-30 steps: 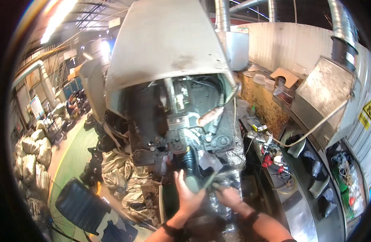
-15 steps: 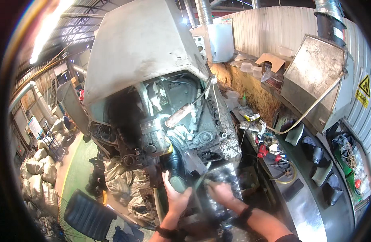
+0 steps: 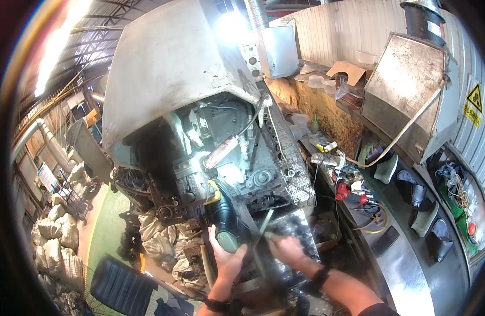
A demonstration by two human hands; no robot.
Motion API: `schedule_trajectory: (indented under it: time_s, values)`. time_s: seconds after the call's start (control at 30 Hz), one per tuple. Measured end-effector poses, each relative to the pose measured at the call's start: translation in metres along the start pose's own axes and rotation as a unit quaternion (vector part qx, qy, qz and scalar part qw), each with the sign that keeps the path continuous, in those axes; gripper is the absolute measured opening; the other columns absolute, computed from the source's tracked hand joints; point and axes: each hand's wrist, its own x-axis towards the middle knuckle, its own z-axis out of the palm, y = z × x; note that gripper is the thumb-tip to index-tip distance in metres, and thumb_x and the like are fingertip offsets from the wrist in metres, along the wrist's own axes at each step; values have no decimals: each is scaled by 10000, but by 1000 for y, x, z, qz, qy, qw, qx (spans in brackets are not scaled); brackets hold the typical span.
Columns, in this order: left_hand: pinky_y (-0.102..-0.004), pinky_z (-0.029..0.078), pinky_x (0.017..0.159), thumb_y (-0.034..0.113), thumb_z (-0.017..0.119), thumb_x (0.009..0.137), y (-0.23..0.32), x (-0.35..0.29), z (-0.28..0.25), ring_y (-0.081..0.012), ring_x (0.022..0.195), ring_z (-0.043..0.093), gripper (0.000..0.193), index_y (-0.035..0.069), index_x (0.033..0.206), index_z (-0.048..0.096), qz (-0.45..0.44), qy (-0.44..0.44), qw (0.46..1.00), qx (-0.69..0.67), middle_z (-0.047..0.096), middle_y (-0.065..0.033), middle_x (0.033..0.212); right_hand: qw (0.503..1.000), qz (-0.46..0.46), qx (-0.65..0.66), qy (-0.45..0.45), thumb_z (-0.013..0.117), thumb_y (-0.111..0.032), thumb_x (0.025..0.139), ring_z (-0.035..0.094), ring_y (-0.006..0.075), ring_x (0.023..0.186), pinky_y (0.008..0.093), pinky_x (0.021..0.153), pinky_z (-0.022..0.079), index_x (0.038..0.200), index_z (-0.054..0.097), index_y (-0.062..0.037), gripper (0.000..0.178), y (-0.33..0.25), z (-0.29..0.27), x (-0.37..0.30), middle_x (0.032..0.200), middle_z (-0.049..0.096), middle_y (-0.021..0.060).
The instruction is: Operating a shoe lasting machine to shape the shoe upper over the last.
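In front of the machine (image 3: 274,189), my left hand (image 3: 226,258) is closed round the near end of a dark, shiny boot-shaped piece (image 3: 220,213). That end is rounded and grey-green, and a yellow band shows at the far end against the machine. My right hand (image 3: 287,250) is closed like a fist just to the right, over a dark, shiny metal surface (image 3: 292,226). A narrow pale green strip (image 3: 265,222) stands tilted between the piece and my right hand. Whether my right fingers hold it is hidden by blur.
A large pale hood (image 3: 163,68) covers the machine. On the right, a metal bench (image 3: 398,274) carries several curved, boot-like pieces (image 3: 426,218), red fittings (image 3: 342,192) and a dark flat slab (image 3: 384,241). A black ribbed chair (image 3: 121,284) and pale sacks (image 3: 61,226) are at the left.
The view has shifted slightly, so the machine and bench sit a little differently in it. Both hands keep nearly the same places; the pale strip looks more upright and distinct.
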Motion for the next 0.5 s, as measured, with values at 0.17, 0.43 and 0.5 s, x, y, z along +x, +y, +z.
schedule_trajectory:
  time_s: [0.17,0.43,0.5]
  values:
    - [-394,242,1193,84,811,708,-1,0,-1,-323,1469,267,1024,-4,1526,201,-28,-7,999,-15,203,-245,1600,1000,6,9,3,587,-209,919,681,370,631,477,639,557,1025,714,-77,212,0,0,1,701,692,171]
    - [-359,295,1145,-11,787,727,3,-1,0,-253,1338,384,994,-4,1533,205,-4,3,1000,-1,342,-167,1485,1000,8,14,7,594,-200,915,683,371,642,473,646,557,1046,715,-71,219,0,1,1,716,696,175]
    - [-363,279,1157,-1,791,728,3,-1,0,-259,1361,367,996,-8,1533,203,-8,1,1000,-9,332,-175,1498,1000,10,12,7,594,-196,915,684,370,647,473,648,557,1047,715,-70,219,1,2,1,723,698,175]
